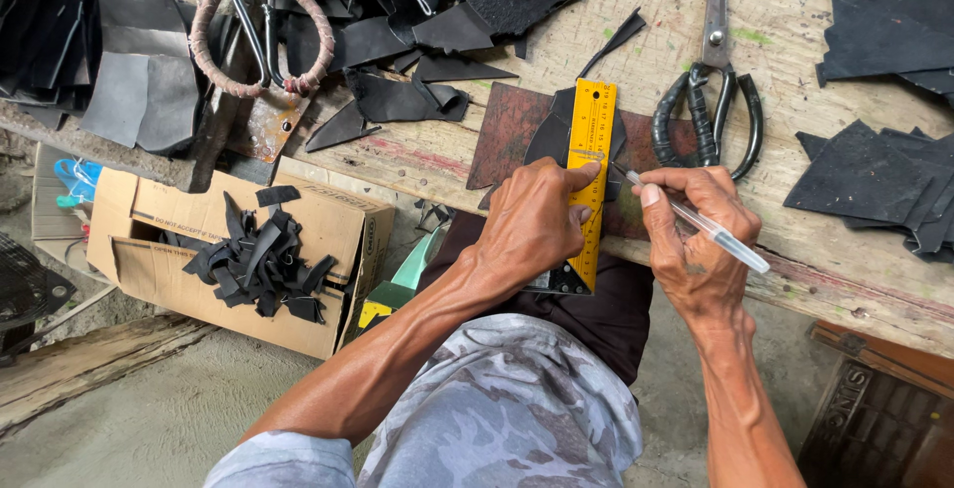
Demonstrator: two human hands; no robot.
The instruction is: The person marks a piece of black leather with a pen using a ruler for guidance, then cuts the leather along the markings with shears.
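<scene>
Ruler (pixel 590 175), yellow and long, lies upright in the middle of the frame, pressed flat by the left hand (pixel 532 225) over a dark piece of leather (pixel 550 135) on a reddish-brown cutting board (pixel 507 130). That hand spreads its fingers across the ruler's lower half, the forefinger stretched up along its edge and the thumb curled toward the right side. Just right of the ruler, the right hand (pixel 696 240) pinches a clear-barrelled pen (pixel 696 218) between thumb and fingers; the pen slants from lower right up to its tip, which meets the ruler's right edge near the left forefinger. Both hands are closed on their things, one pressing, one gripping.

Above the right hand, black-handled scissors (pixel 711 100) lie on the rough wooden table (pixel 656 1) with the blades pointing to the top of the frame and the handles touching the board's right end. At the right edge of the frame sit stacks of black cut pieces (pixel 874 175). Across the top centre lies a heap of black scraps (pixel 437 11), and in the upper left a second pair of shears with cord-wrapped handles (pixel 263 41) rests among more dark sheets. At the left, below the table edge, an open cardboard box (pixel 149 269) holds black strips (pixel 258 264). The person's camouflage-patterned sleeve (pixel 497 418) fills the bottom centre of the frame.
</scene>
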